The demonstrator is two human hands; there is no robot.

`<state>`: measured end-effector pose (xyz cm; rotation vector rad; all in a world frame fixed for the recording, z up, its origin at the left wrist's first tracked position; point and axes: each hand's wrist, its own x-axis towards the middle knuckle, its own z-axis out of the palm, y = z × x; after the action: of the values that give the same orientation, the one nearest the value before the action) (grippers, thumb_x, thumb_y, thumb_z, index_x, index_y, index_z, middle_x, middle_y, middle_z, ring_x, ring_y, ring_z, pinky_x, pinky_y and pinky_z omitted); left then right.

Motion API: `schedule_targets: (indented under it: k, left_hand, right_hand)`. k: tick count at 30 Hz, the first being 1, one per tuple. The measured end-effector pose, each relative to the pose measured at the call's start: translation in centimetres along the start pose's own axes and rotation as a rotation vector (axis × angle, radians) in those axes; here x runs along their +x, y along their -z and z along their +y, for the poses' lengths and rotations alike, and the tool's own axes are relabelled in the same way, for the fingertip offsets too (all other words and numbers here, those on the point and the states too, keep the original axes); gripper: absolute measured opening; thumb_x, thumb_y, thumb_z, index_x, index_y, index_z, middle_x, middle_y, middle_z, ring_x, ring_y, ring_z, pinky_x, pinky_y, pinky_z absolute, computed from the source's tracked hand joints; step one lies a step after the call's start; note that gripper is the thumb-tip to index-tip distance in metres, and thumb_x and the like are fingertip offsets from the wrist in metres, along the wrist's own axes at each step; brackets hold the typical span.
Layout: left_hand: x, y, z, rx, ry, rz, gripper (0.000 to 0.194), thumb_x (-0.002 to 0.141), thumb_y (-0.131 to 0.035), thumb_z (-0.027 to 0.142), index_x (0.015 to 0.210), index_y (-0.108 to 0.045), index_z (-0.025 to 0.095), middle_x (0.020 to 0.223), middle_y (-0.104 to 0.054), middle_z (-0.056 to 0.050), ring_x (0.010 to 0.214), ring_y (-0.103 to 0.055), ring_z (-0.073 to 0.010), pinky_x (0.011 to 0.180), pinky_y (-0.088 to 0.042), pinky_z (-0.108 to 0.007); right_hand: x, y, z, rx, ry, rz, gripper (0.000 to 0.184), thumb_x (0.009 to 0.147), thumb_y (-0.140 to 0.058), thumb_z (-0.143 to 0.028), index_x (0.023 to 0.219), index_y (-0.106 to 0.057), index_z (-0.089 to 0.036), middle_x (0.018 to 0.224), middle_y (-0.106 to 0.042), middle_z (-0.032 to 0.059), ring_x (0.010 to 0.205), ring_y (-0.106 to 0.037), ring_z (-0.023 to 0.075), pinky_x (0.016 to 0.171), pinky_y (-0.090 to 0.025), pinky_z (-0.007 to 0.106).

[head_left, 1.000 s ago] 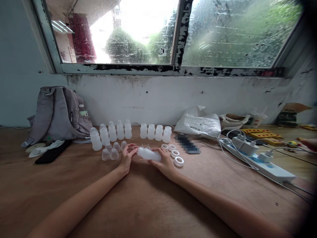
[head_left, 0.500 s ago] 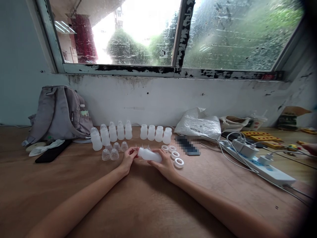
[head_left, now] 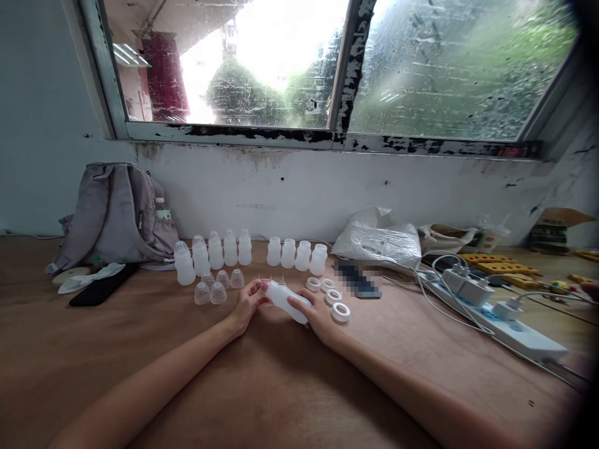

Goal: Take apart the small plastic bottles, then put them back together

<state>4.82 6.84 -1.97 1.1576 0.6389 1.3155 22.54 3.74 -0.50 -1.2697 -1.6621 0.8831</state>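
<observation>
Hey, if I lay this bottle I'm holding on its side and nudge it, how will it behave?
The white bottle would probably roll, since its body looks round. Its cloudy, plastic-like walls suggest it is light for its size. It seems fairly stiff, with no obvious dent near the right hand.

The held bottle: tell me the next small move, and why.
Probably steady the bottle with the right hand, since it is tilted, gripped around its body, with the left hand at its neck end.
</observation>
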Motion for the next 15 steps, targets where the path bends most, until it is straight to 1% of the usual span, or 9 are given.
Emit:
schedule_targets:
  k: [3,5,6,10,13,15]
  left_hand:
    - [-0.18,-0.32,0.12,-0.05,0.088,-0.088,0.032,0.071,-0.061,0.038,0.086,-0.062,0.01,0.084,-0.061,-0.008,0.078,-0.055,-0.0169,0.073,-0.043,-0.028]
    - [-0.25,-0.37,0.17,-0.038,0.115,-0.1,0.031,0.07,-0.063,0.036,0.082,-0.063,0.008,0.078,-0.061,-0.007,0.077,-0.055,-0.0166,0.075,-0.042,-0.028]
    - [-0.29,-0.35,0.2,-0.029,0.123,-0.105,0.03,0.069,-0.063,0.035,0.081,-0.063,0.008,0.076,-0.061,-0.007,0.076,-0.055,-0.0165,0.075,-0.042,-0.028]
    - [-0.45,-0.2,0.34,0.009,0.136,-0.149,0.028,0.071,-0.061,0.036,0.078,-0.062,0.009,0.074,-0.061,-0.006,0.073,-0.055,-0.0162,0.074,-0.04,-0.028]
    - [-0.49,-0.08,0.29,0.054,0.123,-0.136,0.029,0.071,-0.061,0.038,0.078,-0.062,0.01,0.075,-0.061,-0.005,0.073,-0.054,-0.0161,0.072,-0.039,-0.027]
    - [-0.45,-0.01,0.17,0.091,0.113,-0.12,0.029,0.071,-0.061,0.038,0.079,-0.062,0.011,0.074,-0.061,-0.005,0.073,-0.054,-0.0159,0.071,-0.039,-0.026]
  right_hand:
    - [-0.19,0.03,-0.39,-0.128,0.133,0.044,0.029,0.073,-0.053,-0.046,0.08,-0.057,-0.018,0.071,-0.058,0.0006,0.062,-0.053,0.0144,0.054,-0.039,0.024]
    - [-0.23,0.08,-0.45,-0.178,0.195,0.034,0.028,0.073,-0.054,-0.045,0.08,-0.058,-0.018,0.073,-0.059,0.001,0.067,-0.053,0.0156,0.06,-0.04,0.025]
    - [-0.21,0.11,-0.41,-0.19,0.204,0.027,0.028,0.073,-0.053,-0.045,0.079,-0.058,-0.018,0.073,-0.059,0.0008,0.067,-0.053,0.0156,0.061,-0.039,0.025]
    - [0.08,0.26,-0.07,-0.188,0.169,0.019,0.028,0.073,-0.053,-0.045,0.076,-0.058,-0.017,0.069,-0.058,-0.0004,0.065,-0.052,0.0147,0.058,-0.038,0.024]
    - [0.24,0.34,0.02,-0.162,0.12,0.03,0.028,0.071,-0.055,-0.045,0.07,-0.057,-0.017,0.065,-0.055,-0.0015,0.062,-0.05,0.0136,0.055,-0.036,0.023]
    - [0.22,0.3,-0.02,-0.084,0.048,0.001,0.028,0.07,-0.055,-0.046,0.068,-0.055,-0.018,0.06,-0.052,-0.0023,0.057,-0.048,0.0124,0.05,-0.034,0.022]
